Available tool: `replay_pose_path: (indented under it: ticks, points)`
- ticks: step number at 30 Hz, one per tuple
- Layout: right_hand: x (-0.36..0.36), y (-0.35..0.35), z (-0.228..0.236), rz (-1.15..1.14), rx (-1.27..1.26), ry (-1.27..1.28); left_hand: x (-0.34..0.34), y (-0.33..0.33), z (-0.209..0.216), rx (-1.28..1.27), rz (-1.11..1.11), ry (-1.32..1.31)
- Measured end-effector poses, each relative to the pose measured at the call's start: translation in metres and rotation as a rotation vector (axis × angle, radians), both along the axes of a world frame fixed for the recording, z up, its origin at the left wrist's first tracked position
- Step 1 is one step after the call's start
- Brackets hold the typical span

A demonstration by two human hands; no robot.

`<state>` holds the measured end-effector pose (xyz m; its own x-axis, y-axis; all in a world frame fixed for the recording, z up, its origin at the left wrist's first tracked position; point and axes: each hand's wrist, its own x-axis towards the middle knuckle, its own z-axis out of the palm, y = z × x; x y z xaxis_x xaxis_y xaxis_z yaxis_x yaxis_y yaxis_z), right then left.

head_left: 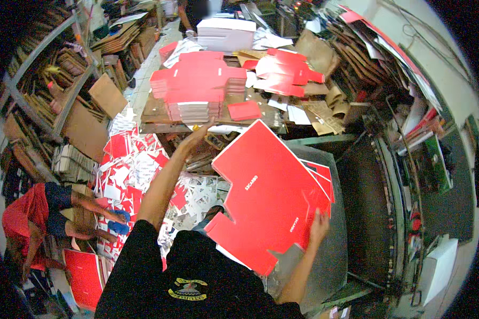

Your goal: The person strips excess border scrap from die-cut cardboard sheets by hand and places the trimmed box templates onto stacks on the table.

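Observation:
A large red die-cut cardboard box blank [266, 186] with white lettering lies tilted in front of me, over a grey work surface. My right hand [318, 227] grips its right edge, fingers against the board. Under its upper right side, more red and white sheets [322, 175] stick out. My left arm is stretched forward, and my left hand [201, 132] is at the near edge of the table, just below a tall stack of red box blanks [191, 80]. Its fingers are too small and blurred to make out. A small red piece [245, 110] lies right of that stack.
A second pile of red blanks [287, 72] and a white stack [226, 34] stand farther back. Red and white scraps [138, 170] cover the floor at left. A bent-over person [26, 220] in red is at lower left, beside red boards [83, 276]. Machine bars [388, 202] run along the right.

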<state>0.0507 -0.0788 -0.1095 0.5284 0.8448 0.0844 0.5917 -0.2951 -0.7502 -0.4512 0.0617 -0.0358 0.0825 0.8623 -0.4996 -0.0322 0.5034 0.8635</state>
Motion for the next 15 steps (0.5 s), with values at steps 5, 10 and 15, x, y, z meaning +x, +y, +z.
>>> replay_pose_path:
  ticks: [5, 10, 15]
  points:
    - [0.033, -0.047, 0.005, -0.115, -0.226, 0.137, 0.018, 0.000, -0.044, 0.306, -0.182, 0.309]
    - [0.025, -0.031, -0.012, -0.344, -0.320, 0.104, 0.075, -0.011, 0.006, -0.030, -0.260, -0.365]
    - [0.014, -0.025, 0.004, -0.319, -0.228, 0.364, 0.065, -0.022, -0.009, 0.187, -0.284, 0.245]
